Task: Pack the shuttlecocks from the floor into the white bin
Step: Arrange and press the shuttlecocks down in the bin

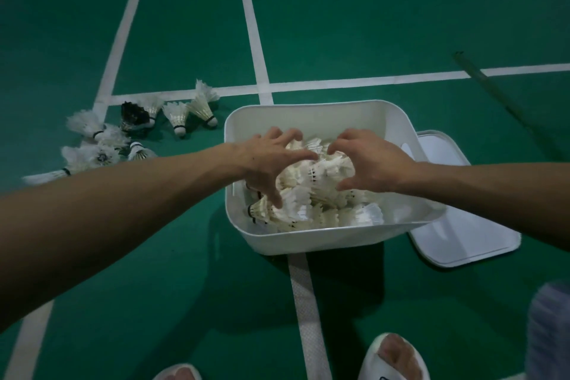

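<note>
Hands both over white bin (308,109), mid-frame. L hand (268,160) and R hand (370,160) face each other across the heap (311,194) of shuttlecocks inside. Fingers are splayed and bent, tips down on the feathers. Whether they clamp a bunch btwn them or just press it down, can't tell.

Step, I'd say: dropping or tamping a batch into the bin. Task not done: loose shuttlecocks (175,117) lie in a cluster on the green floor (339,25) at 9–10 o'clock of the bin, incl. a black one (134,116). Lid (468,234) lies flat at 4 o'clock, partly behind the bin.

Next move prob. needs both hands freed, then a reach to 10 o'clock and a light grip so feathers don't crush. Bin looks fairly full, so pack w/ care.
</note>
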Demonstrator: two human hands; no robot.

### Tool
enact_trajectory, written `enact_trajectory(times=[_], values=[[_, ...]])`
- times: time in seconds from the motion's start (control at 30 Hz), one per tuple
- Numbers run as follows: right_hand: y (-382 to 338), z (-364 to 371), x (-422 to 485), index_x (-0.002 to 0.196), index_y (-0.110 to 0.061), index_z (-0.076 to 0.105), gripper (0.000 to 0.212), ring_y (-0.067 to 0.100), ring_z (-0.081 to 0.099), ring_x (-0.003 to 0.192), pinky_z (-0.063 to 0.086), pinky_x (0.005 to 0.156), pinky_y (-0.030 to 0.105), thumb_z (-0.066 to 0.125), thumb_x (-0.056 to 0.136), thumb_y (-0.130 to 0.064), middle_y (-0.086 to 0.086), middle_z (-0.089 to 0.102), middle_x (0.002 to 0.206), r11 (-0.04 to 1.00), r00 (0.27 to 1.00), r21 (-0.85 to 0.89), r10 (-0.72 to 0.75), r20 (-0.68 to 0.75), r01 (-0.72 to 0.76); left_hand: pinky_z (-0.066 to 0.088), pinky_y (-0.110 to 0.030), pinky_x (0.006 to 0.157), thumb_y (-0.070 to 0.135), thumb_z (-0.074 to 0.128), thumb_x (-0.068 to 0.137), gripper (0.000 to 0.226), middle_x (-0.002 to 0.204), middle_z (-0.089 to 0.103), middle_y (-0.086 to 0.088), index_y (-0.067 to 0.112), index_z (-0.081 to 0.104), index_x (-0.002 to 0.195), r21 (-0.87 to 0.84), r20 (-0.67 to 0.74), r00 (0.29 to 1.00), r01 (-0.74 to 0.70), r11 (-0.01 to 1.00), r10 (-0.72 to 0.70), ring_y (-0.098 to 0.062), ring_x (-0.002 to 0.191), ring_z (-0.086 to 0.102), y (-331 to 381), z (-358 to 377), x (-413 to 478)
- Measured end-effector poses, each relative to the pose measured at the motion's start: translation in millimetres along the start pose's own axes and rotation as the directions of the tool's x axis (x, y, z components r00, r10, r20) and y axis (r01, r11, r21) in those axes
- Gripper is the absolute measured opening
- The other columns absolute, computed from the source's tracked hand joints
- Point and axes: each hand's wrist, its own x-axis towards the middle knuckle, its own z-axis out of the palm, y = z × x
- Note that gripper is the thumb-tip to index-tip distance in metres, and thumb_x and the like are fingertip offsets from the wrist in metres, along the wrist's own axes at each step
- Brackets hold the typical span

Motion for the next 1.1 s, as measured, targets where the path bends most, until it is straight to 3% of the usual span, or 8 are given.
enact_trajectory(times=[0.1, 0.27, 0.4, 0.53, 0.73, 0.93, 1.1], values=[[-12, -13, 6, 0.134, -0.025, 0.047, 0.073, 0.024, 0.048, 0.116, 0.046, 0.091, 0.037, 0.079, 0.072, -0.046, 0.005, 0.049, 0.133, 0.996, 0.998, -0.081, 0.047, 0.051, -0.043, 0.029, -0.05, 0.109, 0.059, 0.077, 0.063, 0.102, 0.153, 0.009, -0.001, 0.04, 0.021, 0.146, -0.034, -0.085, 0.995, 0.058, 0.998, -0.061, -0.028, 0.137, 0.016, -9, -21, -21], [-23, -18, 0, 0.131, -0.019, 0.05, 0.068, 0.025, 0.052, 0.113, 0.045, 0.097, 0.036, 0.08, 0.073, -0.039, 0.009, 0.051, 0.132, 0.994, 0.99, -0.051, 0.104, 0.093, -0.1, 0.028, -0.049, 0.112, 0.06, 0.075, 0.067, 0.096, 0.151, 0.011, 0.001, 0.034, 0.026, 0.145, -0.074, -0.106, 0.988, 0.102, 0.992, -0.109, -0.028, 0.137, 0.015, -20, -21, -59], [-60, -33, 5, 0.127, -0.022, 0.053, 0.058, 0.021, 0.049, 0.115, 0.042, 0.096, 0.034, 0.078, 0.077, -0.036, 0.005, 0.049, 0.135, 0.999, 1.0, 0.037, -0.002, -0.024, 0.003, 0.03, -0.05, 0.111, 0.059, 0.072, 0.07, 0.092, 0.151, 0.014, 0.0, 0.031, 0.026, 0.145, -0.124, -0.164, 0.971, 0.153, 0.98, -0.172, -0.027, 0.135, 0.018, -34, -20, -84], [-124, -56, 24, 0.128, -0.024, 0.052, 0.061, 0.022, 0.046, 0.121, 0.04, 0.102, 0.037, 0.079, 0.075, -0.038, 0.003, 0.048, 0.133, 0.975, 0.973, 0.068, -0.204, -0.11, 0.212, 0.026, -0.044, 0.113, 0.058, 0.069, 0.074, 0.088, 0.149, 0.02, -0.003, 0.025, 0.028, 0.145, -0.245, -0.236, 0.922, 0.248, 0.937, -0.306, -0.029, 0.134, 0.022, -67, -13, -122], [-227, -49, 73, 0.129, -0.022, 0.05, 0.068, 0.025, 0.046, 0.118, 0.043, 0.099, 0.042, 0.08, 0.072, -0.044, 0.005, 0.048, 0.129, 0.899, 0.896, 0.062, -0.422, -0.14, 0.433, 0.024, -0.051, 0.114, 0.06, 0.068, 0.074, 0.093, 0.153, 0.011, -0.005, 0.027, 0.022, 0.147, -0.232, -0.018, 0.843, 0.52, 0.822, -0.538, -0.035, 0.139, 0.016, -131, 51, -202], [-297, 4, 134, 0.132, -0.021, 0.045, 0.075, 0.031, 0.046, 0.12, 0.045, 0.098, 0.045, 0.08, 0.071, -0.047, 0.009, 0.046, 0.132, 0.908, 0.913, 0.098, -0.407, -0.027, 0.408, 0.027, -0.05, 0.112, 0.062, 0.067, 0.073, 0.096, 0.154, 0.011, -0.011, 0.026, 0.02, 0.148, -0.216, 0.15, 0.729, 0.684, 0.697, -0.668, -0.037, 0.136, 0.02, -184, 124, -258], [-327, 51, 180, 0.134, -0.02, 0.044, 0.075, 0.031, 0.046, 0.121, 0.045, 0.098, 0.044, 0.08, 0.073, -0.045, 0.009, 0.047, 0.133, 0.914, 0.919, 0.139, -0.391, 0.057, 0.38, 0.027, -0.053, 0.112, 0.06, 0.068, 0.074, 0.098, 0.155, 0.007, -0.014, 0.032, 0.013, 0.149, -0.301, 0.267, 0.64, 0.765, 0.569, -0.72, -0.044, 0.136, 0.021, -212, 170, -264]])
